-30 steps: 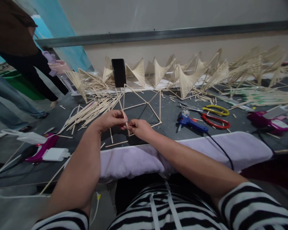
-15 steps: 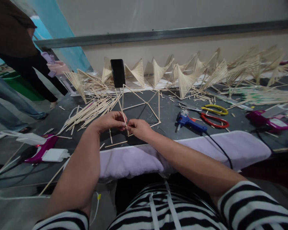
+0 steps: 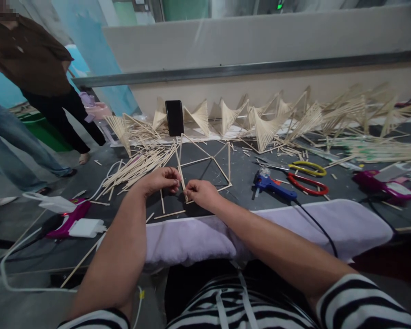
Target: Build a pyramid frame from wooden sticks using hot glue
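Observation:
A thin wooden stick frame (image 3: 221,169) with triangular sides stands on the dark table in front of me. My right hand (image 3: 201,193) pinches a wooden stick (image 3: 182,176) near its lower end, at the frame's near corner. Just left of that stick is my left hand (image 3: 162,179), its fingers loosely curled and a little apart, with nothing visible in them. My fingertips partly hide the joint at the corner. A loose stick (image 3: 169,214) lies near the table's front edge.
A blue glue gun (image 3: 276,186) and scissors with red and yellow handles (image 3: 308,169) lie to the right. Loose sticks (image 3: 140,167) are piled at left. Behind stand a phone (image 3: 174,118) and several fan-shaped stick pieces (image 3: 265,125). Purple power strips (image 3: 68,217) flank the workspace.
My left fingers have come off the stick and moved slightly left. My right hand stays at the frame's corner. The view has tilted up, showing more of the background.

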Action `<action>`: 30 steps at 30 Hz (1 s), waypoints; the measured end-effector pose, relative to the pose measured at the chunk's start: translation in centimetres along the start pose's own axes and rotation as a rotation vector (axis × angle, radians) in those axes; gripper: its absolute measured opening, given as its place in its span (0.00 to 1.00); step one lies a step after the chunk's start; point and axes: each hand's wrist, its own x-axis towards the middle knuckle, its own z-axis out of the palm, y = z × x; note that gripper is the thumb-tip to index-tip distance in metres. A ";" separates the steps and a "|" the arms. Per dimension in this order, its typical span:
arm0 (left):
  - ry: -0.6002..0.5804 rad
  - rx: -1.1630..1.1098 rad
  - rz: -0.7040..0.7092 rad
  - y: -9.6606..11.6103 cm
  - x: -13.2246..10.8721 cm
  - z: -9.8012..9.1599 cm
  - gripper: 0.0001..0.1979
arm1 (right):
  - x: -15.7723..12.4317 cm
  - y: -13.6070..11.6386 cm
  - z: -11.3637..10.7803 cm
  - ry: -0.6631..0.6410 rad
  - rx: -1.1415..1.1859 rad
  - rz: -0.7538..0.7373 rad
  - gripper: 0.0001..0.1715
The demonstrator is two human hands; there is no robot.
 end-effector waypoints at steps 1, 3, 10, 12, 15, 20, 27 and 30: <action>0.019 0.003 -0.005 0.1 0.0 0.1 0.12 | 0.0 0.0 0.0 0.001 0.004 0.000 0.10; 0.046 0.009 -0.025 0.3 -0.1 0.3 0.12 | 0.1 0.1 0.1 0.004 0.008 0.000 0.10; 0.263 -0.038 0.034 -0.3 0.5 0.4 0.13 | 0.0 0.2 0.3 0.015 0.006 0.000 0.09; 0.409 -0.029 0.122 -0.4 1.1 0.1 0.13 | 0.0 0.2 0.3 0.017 0.005 -0.001 0.09; 0.610 0.022 0.236 0.5 2.0 -0.7 0.13 | 0.0 0.2 0.3 0.013 0.002 0.012 0.09; 0.627 0.059 0.438 3.2 3.8 -2.0 0.16 | 0.0 0.3 0.5 0.025 0.004 0.021 0.10; 0.566 0.059 0.586 3.8 6.5 -2.8 0.21 | 0.0 0.1 0.3 0.027 -0.007 0.015 0.09; 0.585 0.087 0.599 3.6 7.0 -2.7 0.20 | 0.0 0.2 0.3 0.029 -0.008 0.017 0.09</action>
